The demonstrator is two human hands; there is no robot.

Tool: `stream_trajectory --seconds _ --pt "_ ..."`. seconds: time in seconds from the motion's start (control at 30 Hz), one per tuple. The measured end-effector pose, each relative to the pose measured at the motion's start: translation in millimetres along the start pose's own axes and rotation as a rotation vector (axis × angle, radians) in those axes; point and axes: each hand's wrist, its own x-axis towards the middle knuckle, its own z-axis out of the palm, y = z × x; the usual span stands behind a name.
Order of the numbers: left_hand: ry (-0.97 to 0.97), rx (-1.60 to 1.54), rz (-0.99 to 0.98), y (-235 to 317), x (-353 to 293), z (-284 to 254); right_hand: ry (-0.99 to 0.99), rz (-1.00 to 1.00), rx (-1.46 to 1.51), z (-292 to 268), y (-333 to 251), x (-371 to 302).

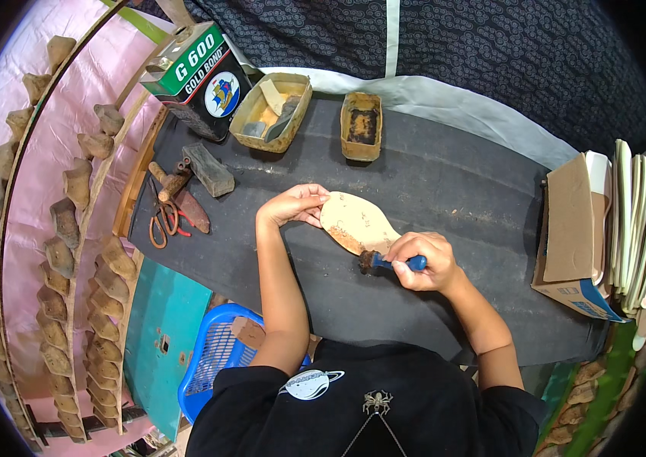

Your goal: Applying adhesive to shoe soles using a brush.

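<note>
A pale tan shoe insole (359,217) lies over the dark work surface, with a wet-looking brown patch along its lower left edge. My left hand (301,206) pinches its wide upper left end between thumb and fingers. My right hand (426,260) is closed round the blue handle of a small brush (381,263). The brush's dark, clotted bristles touch or sit right beside the insole's lower edge. Part of the insole's narrower end is hidden behind my right hand.
A dark-topped table (460,190) bears a glue-stained tray (270,145) with scrapers, a smaller tray (361,148), a metal can (197,80), a grey block (210,169), a hammer (174,183) and scissors (163,217). A carton (569,221) stands right; a blue basket (216,350) sits below left. Shoe lasts (56,259) line racks.
</note>
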Motion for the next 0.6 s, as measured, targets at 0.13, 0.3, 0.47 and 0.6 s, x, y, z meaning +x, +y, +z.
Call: stream_trajectory --seconds 0.13,0.3,0.47,0.6 --pt "-0.014 -0.004 -0.003 0 1 0 0.058 0.05 0.04 6 4 -1" --pt "-0.01 0.027 0.01 -1 1 0 0.017 0.058 -0.023 13 10 0" --pt "0.003 0.014 -0.005 0 1 1 0.0 0.015 -0.046 3 9 -1" --pt "0.001 0.014 0.0 -2 0 -1 0.039 0.011 -0.039 -4 7 -2"
